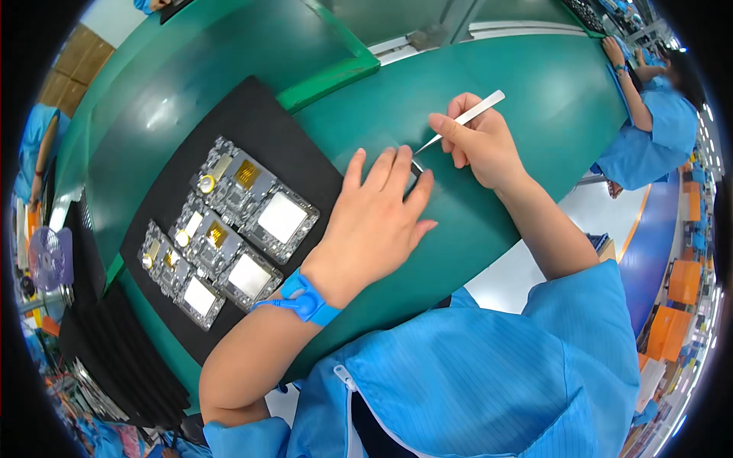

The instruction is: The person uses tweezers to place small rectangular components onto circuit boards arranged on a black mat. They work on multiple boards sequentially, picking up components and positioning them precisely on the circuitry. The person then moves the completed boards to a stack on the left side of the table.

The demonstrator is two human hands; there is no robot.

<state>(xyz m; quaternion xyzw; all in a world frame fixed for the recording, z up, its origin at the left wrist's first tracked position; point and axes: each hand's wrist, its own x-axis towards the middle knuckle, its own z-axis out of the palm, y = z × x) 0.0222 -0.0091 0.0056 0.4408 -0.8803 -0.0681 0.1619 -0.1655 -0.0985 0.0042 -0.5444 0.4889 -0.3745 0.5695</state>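
Pinched in my right hand (481,141) is a pair of silver tweezers (479,108), its fine tips pointing down and left toward the fingers of my other hand. My left hand (376,210) lies flat with fingers spread on a thin clear sheet (391,146) upon the green table. A small dark piece with a pale edge (416,169) shows by its fingertips, close to the tweezer tips; its kind is too small to tell. A blue wrist strap (305,301) circles my left wrist. Left of it, three circuit boards (246,200) with silver shields rest on a black mat (256,103).
A green raised edging (328,82) runs along the table (550,76) behind the mat. Black stacked trays or mats (114,359) stand at the lower left, near a purple fan (51,258). A co-worker in blue (653,130) sits at the far right; others are at the left rim.
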